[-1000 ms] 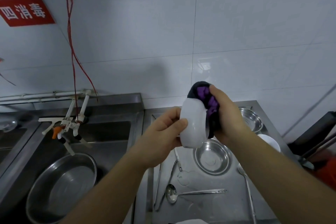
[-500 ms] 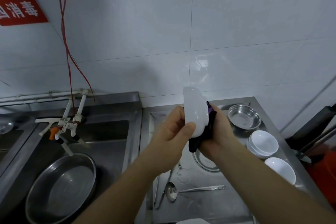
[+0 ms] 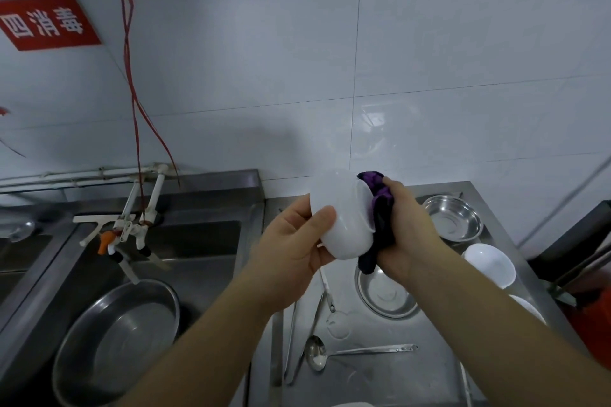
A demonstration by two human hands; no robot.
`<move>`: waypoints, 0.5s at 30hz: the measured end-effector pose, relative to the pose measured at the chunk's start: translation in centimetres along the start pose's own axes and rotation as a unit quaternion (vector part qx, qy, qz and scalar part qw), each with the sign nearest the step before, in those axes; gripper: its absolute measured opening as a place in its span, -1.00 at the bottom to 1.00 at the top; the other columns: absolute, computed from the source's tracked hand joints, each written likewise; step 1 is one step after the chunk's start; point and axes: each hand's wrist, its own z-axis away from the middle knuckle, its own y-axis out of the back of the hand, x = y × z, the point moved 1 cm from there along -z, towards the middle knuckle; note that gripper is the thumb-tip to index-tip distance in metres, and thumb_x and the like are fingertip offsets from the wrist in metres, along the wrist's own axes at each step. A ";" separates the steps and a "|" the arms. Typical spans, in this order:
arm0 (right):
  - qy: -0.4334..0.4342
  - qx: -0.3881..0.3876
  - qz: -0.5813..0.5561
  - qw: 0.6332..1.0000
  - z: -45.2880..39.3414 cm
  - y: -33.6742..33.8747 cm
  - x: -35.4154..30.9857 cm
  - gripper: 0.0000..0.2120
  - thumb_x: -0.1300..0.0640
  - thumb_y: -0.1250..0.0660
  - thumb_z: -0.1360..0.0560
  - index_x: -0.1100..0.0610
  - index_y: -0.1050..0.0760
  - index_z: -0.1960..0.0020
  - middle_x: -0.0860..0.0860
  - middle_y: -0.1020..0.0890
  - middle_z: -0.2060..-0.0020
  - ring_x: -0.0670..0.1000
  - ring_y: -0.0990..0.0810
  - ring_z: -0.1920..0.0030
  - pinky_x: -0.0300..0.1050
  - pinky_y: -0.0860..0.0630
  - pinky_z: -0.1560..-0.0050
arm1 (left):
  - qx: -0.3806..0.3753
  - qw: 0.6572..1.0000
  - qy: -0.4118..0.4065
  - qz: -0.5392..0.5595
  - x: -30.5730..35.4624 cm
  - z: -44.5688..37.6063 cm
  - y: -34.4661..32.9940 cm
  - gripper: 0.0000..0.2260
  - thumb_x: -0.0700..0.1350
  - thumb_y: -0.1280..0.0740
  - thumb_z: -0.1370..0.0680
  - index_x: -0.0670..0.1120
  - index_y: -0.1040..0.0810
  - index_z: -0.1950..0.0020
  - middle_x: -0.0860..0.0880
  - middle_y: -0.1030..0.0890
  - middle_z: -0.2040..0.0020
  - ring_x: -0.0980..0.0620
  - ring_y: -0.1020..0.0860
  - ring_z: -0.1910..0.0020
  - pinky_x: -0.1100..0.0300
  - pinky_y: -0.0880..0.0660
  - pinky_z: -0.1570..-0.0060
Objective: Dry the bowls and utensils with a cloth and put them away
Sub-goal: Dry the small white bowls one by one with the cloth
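My left hand (image 3: pixel 294 241) grips a white bowl (image 3: pixel 344 211) held on its side above the steel counter, thumb across its outer wall. Into the bowl's opening my right hand (image 3: pixel 410 225) presses a dark purple cloth (image 3: pixel 380 218), fingers curled round the cloth. Below lie a metal spoon (image 3: pixel 330 353), further utensils (image 3: pixel 317 314) and a small steel bowl (image 3: pixel 386 294). At the right stand another steel bowl (image 3: pixel 453 218) and stacked white bowls (image 3: pixel 489 264).
A steel sink (image 3: pixel 198 241) on the left holds a large steel basin (image 3: pixel 115 340) under white taps (image 3: pixel 132 225). Red strings (image 3: pixel 132 76) hang down the tiled wall. A dark object and something orange sit at the right edge (image 3: pixel 588 274).
The bowl has turned in my hands and the cloth now bunches at the upper rim again. The camera view shifted slightly, with both hands staying above the counter.
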 end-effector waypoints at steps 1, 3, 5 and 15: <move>-0.011 -0.002 -0.021 1.000 -0.1 0.1 0.2 -0.81 0.01 -0.31 -0.57 -0.02 -0.47 -0.17 0.11 -0.30 -0.09 0.20 -0.28 -0.06 0.07 -0.22 -0.02 | -0.006 0.999 -0.023 -0.023 -0.4 0.1 -0.1 -0.74 -0.02 -0.42 -0.60 0.15 -0.72 -0.27 -0.08 -0.69 -0.32 -0.13 -0.65 -0.32 0.04 -0.66 -0.15; -0.037 -0.005 -0.062 0.997 0.2 0.4 1.0 -0.75 0.04 -0.31 -0.60 0.08 -0.56 -0.24 0.21 -0.49 -0.08 0.24 -0.49 -0.08 0.09 -0.44 -0.23 | -0.005 0.993 -0.068 -0.095 -1.1 0.2 -0.5 -0.72 0.03 -0.40 -0.60 0.25 -0.67 -0.30 0.01 -0.69 -0.31 -0.06 -0.64 -0.33 0.12 -0.64 -0.17; -0.051 -0.003 -0.088 0.995 0.5 0.3 1.8 -0.68 0.03 -0.31 -0.62 0.17 -0.59 -0.29 0.17 -0.65 -0.05 0.19 -0.66 -0.06 0.08 -0.59 -0.24 | -0.002 0.980 -0.106 -0.167 -1.8 0.3 -0.7 -0.71 0.03 -0.36 -0.63 0.32 -0.63 -0.31 0.07 -0.69 -0.27 0.01 -0.64 -0.31 0.19 -0.62 -0.19; 0.019 0.033 -0.055 0.998 0.3 0.1 1.5 -0.57 -0.05 -0.36 -0.62 0.25 -0.59 -0.32 0.20 -0.63 -0.13 0.22 -0.61 -0.15 0.13 -0.51 -0.22 | 0.017 0.988 -0.087 -0.126 -1.7 0.2 -0.8 -0.70 -0.03 -0.42 -0.54 0.28 -0.69 -0.22 0.03 -0.72 -0.23 0.00 -0.68 -0.26 0.19 -0.64 -0.13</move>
